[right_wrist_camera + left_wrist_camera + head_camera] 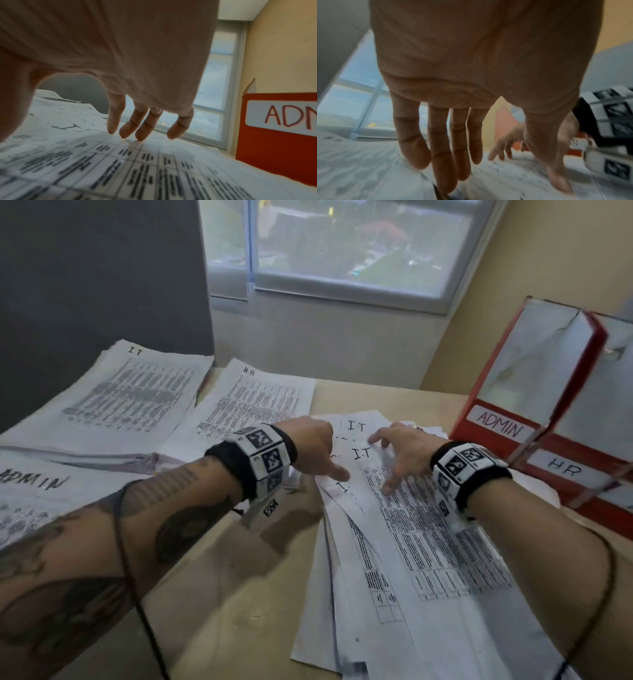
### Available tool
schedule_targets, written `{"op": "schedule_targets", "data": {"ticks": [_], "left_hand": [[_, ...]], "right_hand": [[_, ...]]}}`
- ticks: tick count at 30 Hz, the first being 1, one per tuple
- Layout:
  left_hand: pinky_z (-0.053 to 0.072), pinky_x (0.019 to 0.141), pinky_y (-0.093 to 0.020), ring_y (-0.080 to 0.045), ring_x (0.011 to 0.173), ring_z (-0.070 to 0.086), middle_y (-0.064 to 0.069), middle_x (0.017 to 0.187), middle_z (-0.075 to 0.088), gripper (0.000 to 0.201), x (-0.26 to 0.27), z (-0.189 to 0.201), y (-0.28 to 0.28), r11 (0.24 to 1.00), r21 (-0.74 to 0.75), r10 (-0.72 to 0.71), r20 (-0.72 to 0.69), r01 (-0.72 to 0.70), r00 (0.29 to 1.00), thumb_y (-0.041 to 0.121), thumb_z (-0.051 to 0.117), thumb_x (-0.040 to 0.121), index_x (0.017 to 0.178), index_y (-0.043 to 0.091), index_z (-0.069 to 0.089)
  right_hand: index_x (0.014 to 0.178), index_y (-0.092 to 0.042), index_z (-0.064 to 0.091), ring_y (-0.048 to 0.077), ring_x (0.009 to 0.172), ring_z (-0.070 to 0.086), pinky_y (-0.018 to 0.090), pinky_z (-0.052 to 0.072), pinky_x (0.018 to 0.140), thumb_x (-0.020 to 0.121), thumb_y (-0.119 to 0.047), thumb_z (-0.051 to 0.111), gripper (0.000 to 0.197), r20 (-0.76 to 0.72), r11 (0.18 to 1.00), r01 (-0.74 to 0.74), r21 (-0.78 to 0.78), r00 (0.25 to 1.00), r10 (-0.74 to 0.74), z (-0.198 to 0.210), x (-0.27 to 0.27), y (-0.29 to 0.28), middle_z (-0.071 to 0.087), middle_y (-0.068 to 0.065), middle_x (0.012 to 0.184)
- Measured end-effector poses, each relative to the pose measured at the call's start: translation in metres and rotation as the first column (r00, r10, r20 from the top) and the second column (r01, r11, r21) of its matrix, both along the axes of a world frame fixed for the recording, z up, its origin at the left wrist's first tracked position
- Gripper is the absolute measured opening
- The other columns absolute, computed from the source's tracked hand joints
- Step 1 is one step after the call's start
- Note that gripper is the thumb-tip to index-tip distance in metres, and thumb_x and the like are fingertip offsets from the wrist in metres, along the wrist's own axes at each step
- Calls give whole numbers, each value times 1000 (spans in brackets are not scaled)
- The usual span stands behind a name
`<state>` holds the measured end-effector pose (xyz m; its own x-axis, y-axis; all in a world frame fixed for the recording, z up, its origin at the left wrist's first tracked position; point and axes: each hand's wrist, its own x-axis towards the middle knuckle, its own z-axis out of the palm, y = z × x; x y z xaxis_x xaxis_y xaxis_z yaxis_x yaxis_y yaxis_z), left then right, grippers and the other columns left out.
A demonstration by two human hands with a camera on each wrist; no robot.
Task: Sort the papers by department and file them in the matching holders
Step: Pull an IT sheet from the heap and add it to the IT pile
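A fanned stack of printed sheets marked I.T lies in the middle of the wooden table. My left hand rests on the stack's upper left edge with straight fingers and its thumb on a sheet. My right hand presses its spread fingertips on the top sheet. Sorted piles lie to the left: an I.T pile, an H.R pile and an ADMIN pile. Red holders labelled ADMIN and HR stand at the right.
The table shows bare wood between the ADMIN pile and the fanned stack. A dark panel stands behind the left piles, a window behind the table. Thin black cables hang from both forearms.
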<state>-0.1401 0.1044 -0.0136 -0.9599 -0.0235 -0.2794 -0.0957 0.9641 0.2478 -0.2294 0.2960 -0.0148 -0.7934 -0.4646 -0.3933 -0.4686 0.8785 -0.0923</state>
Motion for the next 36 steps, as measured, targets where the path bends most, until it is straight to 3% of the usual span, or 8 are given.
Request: {"op": "schedule_targets", "data": {"ticks": [3,9,15,18,23,25,30,36], "left_hand": [[57,79,-35,-22,83,63,2,79,62,59,-1,-17,22,997,-77,8,21,-6,1000,77,77,70,76,22,56],[48,56,-25,-16,57,56,-2,77,63,57,-2,-13,34,997,-57,56,66,-52,996,60,90,69,78,15,56],[49,62,-27,-22,82,65,-2,87,67,47,-8,-15,37,999,-15,44,60,-43,997,48,93,71,84,15,62],[45,59,-25,-20,76,63,4,72,63,38,-10,-16,35,999,-27,34,3,-34,999,48,91,73,80,17,70],[55,65,-28,-18,81,69,2,80,71,20,-14,-16,30,998,22,57,-59,-56,997,30,88,81,96,18,81],[61,71,-31,-21,84,72,-4,90,75,14,-17,-15,28,998,34,58,-61,-56,996,23,84,83,96,19,81],[64,81,-38,-19,87,74,0,89,78,2,-25,-15,31,998,56,-22,-71,26,997,22,81,86,88,22,82],[53,69,-23,-3,63,66,11,66,74,20,-26,-11,40,973,145,-166,-104,180,981,34,83,86,69,34,72]], "right_hand": [[153,-34,40,31,140,45,65,40,112,46,-50,100,123,-9,1000,10,14,1000,-10,-3,-6,6,38,-1,157],[145,-32,48,30,131,53,62,35,114,47,-43,103,113,-59,997,56,-48,997,-59,-3,-11,4,54,-1,143],[114,-28,60,29,115,60,61,32,115,61,-30,100,66,-284,936,-15,-352,954,-92,9,-15,26,63,-6,111],[107,-28,57,27,106,59,55,44,106,61,-24,101,63,-310,885,-42,-463,943,-118,24,-5,55,60,-8,104],[74,-24,66,24,74,64,29,51,76,62,-6,97,38,-307,813,-110,-572,948,-88,61,11,117,70,4,77],[70,-19,75,10,70,67,22,49,77,71,-6,92,21,-268,818,-126,-561,963,-36,76,21,135,74,1,72],[79,-23,80,15,82,73,48,60,83,82,-14,86,11,-262,941,-135,-309,964,52,79,19,147,78,-4,81],[97,-29,82,15,95,71,40,60,88,84,-6,80,27,-250,992,-82,-96,967,55,83,10,126,78,-10,96]]}}
